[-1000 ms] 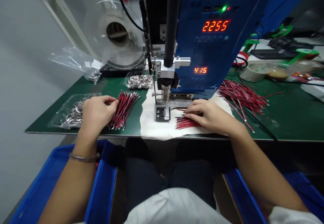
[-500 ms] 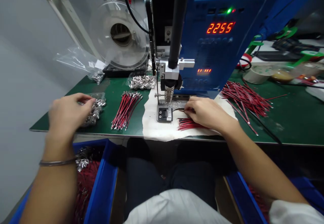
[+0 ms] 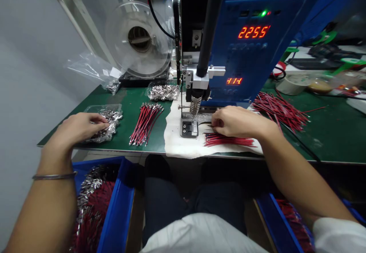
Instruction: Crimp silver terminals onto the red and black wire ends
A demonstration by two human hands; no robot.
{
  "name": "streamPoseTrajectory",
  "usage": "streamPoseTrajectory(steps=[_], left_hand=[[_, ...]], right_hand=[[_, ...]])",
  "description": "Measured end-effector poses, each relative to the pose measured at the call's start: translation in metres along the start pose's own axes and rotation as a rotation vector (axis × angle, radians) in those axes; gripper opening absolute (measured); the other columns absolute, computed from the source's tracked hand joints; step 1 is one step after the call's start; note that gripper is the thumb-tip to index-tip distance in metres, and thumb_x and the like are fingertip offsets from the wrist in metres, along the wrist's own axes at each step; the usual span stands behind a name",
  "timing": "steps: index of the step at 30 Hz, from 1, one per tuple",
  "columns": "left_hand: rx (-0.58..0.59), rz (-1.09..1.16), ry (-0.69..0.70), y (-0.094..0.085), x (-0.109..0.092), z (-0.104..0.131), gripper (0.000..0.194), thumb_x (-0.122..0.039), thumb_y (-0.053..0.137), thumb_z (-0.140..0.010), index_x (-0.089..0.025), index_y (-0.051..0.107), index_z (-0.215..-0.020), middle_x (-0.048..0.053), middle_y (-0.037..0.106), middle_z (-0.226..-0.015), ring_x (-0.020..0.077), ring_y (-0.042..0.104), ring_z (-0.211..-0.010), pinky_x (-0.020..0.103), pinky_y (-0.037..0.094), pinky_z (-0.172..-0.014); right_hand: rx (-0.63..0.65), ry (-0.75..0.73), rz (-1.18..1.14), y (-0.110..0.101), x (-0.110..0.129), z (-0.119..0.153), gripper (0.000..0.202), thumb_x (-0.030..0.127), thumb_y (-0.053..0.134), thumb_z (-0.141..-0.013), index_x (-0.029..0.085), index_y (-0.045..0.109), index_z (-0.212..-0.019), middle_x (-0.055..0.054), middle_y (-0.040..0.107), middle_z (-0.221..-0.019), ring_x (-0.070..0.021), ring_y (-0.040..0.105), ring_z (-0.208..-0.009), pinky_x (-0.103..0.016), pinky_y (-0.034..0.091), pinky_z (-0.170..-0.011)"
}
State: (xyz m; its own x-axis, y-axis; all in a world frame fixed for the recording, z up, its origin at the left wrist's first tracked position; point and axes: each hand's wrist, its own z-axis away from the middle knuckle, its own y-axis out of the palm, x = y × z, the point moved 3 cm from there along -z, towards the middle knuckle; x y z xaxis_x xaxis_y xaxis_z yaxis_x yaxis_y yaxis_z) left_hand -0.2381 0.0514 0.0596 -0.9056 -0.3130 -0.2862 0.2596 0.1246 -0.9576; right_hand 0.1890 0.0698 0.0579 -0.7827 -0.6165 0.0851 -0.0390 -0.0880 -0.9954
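Observation:
My left hand (image 3: 78,127) dips into a clear plastic tray-like bag of small shiny metal terminals (image 3: 113,121), thumb and forefinger drawn together. Whatever they pinch is too small to make out. My right hand (image 3: 233,122) is closed on a thin dark wire (image 3: 204,123) whose far end reaches the small black fixture (image 3: 189,129) under the soldering head (image 3: 195,104). Below that hand, a row of red and black wires (image 3: 228,140) lies on a white sheet (image 3: 180,146). Between the hands rests a bundle of red wires with metal ends (image 3: 145,123).
A blue machine cabinet (image 3: 248,62) with lit digits stands behind the fixture. More terminals (image 3: 162,92) lie in a bag near a clear reel (image 3: 140,62). Loose red wires (image 3: 281,110) are heaped at right. Blue bins (image 3: 121,199) with wires sit below the table edge.
My left hand has lowered into the bag of terminals, its fingers closing there. My right hand stays at the wire by the fixture. The view has shifted slightly.

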Motion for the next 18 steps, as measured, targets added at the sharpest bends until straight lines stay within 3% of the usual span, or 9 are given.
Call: streamPoseTrajectory(steps=[3, 7, 11, 13, 15, 18], left_hand=[[-0.007, -0.018, 0.015, 0.001, -0.001, 0.0, 0.008, -0.023, 0.079, -0.061, -0.025, 0.074, -0.066, -0.004, 0.062, -0.055, 0.0147, 0.045, -0.055, 0.025, 0.026, -0.06], [-0.048, -0.012, 0.032, -0.001, 0.0, 0.002, 0.009, -0.033, 0.077, -0.066, -0.025, 0.075, -0.07, -0.002, 0.059, -0.054, 0.016, 0.044, -0.057, 0.025, 0.027, -0.061], [-0.235, 0.041, -0.007, -0.011, -0.007, 0.016, 0.014, -0.034, 0.067, -0.077, -0.024, 0.074, -0.084, -0.002, 0.053, -0.054, 0.0156, 0.043, -0.057, 0.025, 0.03, -0.06], [-0.303, 0.179, 0.055, -0.012, -0.023, 0.031, 0.015, -0.029, 0.062, -0.081, -0.022, 0.073, -0.09, -0.001, 0.059, -0.063, 0.0146, 0.047, -0.06, 0.025, 0.033, -0.061], [-0.294, 0.414, 0.167, -0.003, -0.048, 0.047, 0.017, -0.027, 0.06, -0.083, -0.02, 0.073, -0.092, 0.001, 0.067, -0.078, 0.0138, 0.052, -0.066, 0.025, 0.036, -0.061], [-0.173, 0.744, 0.277, 0.026, -0.094, 0.068, 0.021, -0.033, 0.06, -0.084, -0.018, 0.073, -0.092, 0.003, 0.066, -0.076, 0.0102, 0.047, -0.056, 0.022, 0.035, -0.051]], right_hand=[[-0.025, -0.06, -0.097, -0.013, -0.002, -0.001, 0.012, 0.018, 0.057, -0.075, 0.022, 0.067, -0.077, -0.001, 0.068, -0.07, -0.0133, 0.057, -0.056, -0.026, 0.038, -0.051], [-0.016, -0.182, -0.28, -0.021, -0.006, -0.006, 0.02, 0.017, 0.055, -0.08, 0.021, 0.069, -0.094, -0.002, 0.071, -0.084, -0.0151, 0.063, -0.07, -0.025, 0.047, -0.061], [0.008, -0.236, -0.441, -0.013, -0.008, -0.01, 0.021, 0.023, 0.052, -0.087, 0.019, 0.068, -0.1, -0.003, 0.071, -0.09, -0.0149, 0.065, -0.077, -0.025, 0.049, -0.066], [-0.034, -0.262, -0.497, -0.01, -0.006, -0.011, 0.022, 0.024, 0.051, -0.089, 0.019, 0.067, -0.103, -0.004, 0.071, -0.096, -0.0152, 0.065, -0.083, -0.026, 0.05, -0.072], [-0.087, -0.279, -0.546, -0.007, -0.003, -0.012, 0.022, 0.026, 0.051, -0.09, 0.019, 0.068, -0.103, -0.004, 0.07, -0.1, -0.0154, 0.065, -0.089, -0.027, 0.049, -0.077], [-0.126, -0.263, -0.597, -0.005, 0.002, -0.013, 0.022, 0.028, 0.053, -0.09, 0.017, 0.069, -0.101, -0.004, 0.071, -0.1, -0.0153, 0.065, -0.089, -0.026, 0.049, -0.078]])
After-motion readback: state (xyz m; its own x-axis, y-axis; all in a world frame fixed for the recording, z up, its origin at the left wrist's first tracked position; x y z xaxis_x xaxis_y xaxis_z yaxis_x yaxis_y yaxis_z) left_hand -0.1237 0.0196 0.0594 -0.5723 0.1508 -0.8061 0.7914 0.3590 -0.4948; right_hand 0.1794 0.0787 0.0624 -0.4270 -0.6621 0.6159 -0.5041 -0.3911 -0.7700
